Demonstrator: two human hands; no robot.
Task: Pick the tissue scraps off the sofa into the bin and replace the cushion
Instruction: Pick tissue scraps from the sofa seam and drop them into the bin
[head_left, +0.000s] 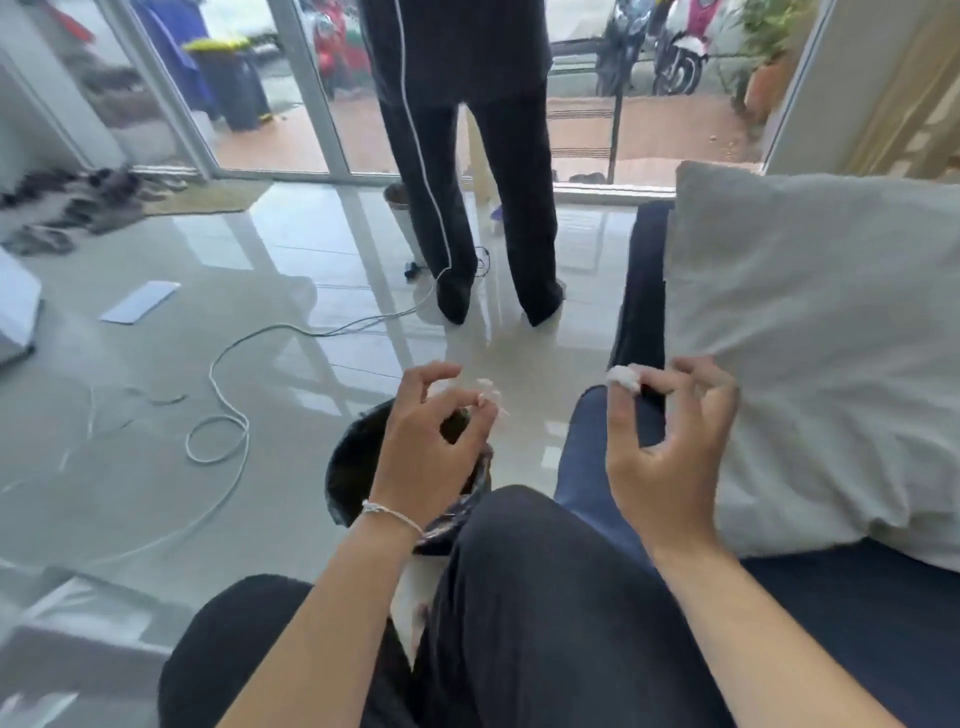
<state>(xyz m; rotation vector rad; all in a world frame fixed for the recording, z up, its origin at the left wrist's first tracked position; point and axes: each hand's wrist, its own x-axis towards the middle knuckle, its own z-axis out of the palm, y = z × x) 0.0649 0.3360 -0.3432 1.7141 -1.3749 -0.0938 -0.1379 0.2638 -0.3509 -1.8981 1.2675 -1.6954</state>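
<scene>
— Knees nearest; above them, left hand (434, 441) over the bin (353, 467), pinching a tissue shred (488, 397)?

— Confirmed. Right hand (670, 447) pinches a tissue wad (623, 376) at its fingertips, beside the cushion (810, 338) lying on the sofa (857, 597).

— Recommendation?

— Release squarely above the bin's mouth, then carry the wad across before letting go.
</scene>
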